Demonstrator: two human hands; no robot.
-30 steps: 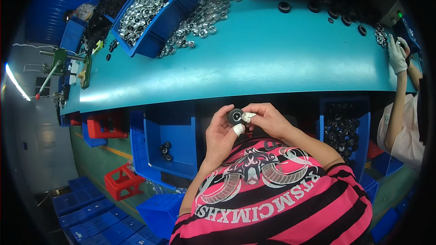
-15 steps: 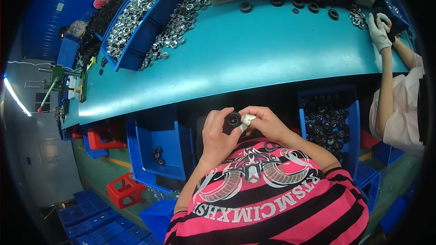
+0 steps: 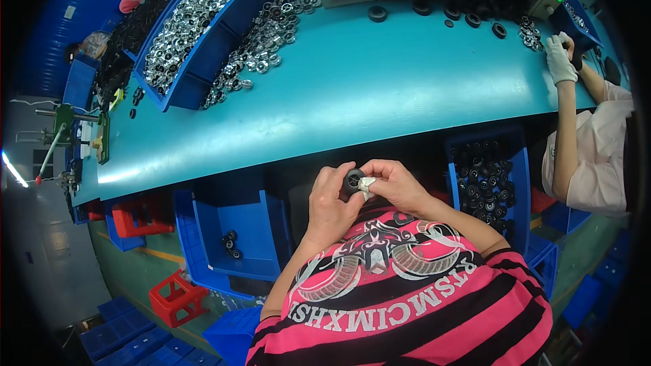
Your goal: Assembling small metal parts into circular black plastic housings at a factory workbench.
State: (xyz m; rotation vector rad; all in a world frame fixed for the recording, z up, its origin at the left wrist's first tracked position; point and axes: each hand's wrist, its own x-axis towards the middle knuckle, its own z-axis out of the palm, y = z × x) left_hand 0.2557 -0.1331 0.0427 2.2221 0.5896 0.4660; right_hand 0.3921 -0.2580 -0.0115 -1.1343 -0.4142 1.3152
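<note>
In front of my chest, my left hand (image 3: 330, 202) grips a small black wheel (image 3: 352, 181) by its rim, its spoked face turned up toward me. My right hand (image 3: 399, 188) pinches a crumpled white cloth (image 3: 367, 188) against the wheel's right side. Both hands are just off the near edge of the teal table (image 3: 325, 88). To their left, a blue bin (image 3: 247, 220) holds a few black wheels (image 3: 232, 244). Many similar wheels fill the blue bin (image 3: 522, 183) to their right.
A long blue bin (image 3: 203, 61) heaped with shiny silver parts stands at the table's far left, with more silver parts (image 3: 264, 41) spilled beside it. Black tyres (image 3: 378, 13) lie along the back by a machine (image 3: 542, 0). At right works a person with gloved hands (image 3: 561, 61).
The white cloth has moved from beside the wheel onto its right side, and the wheel has tilted. The view has shifted slightly. The co-worker's gloved hands have moved a little.
</note>
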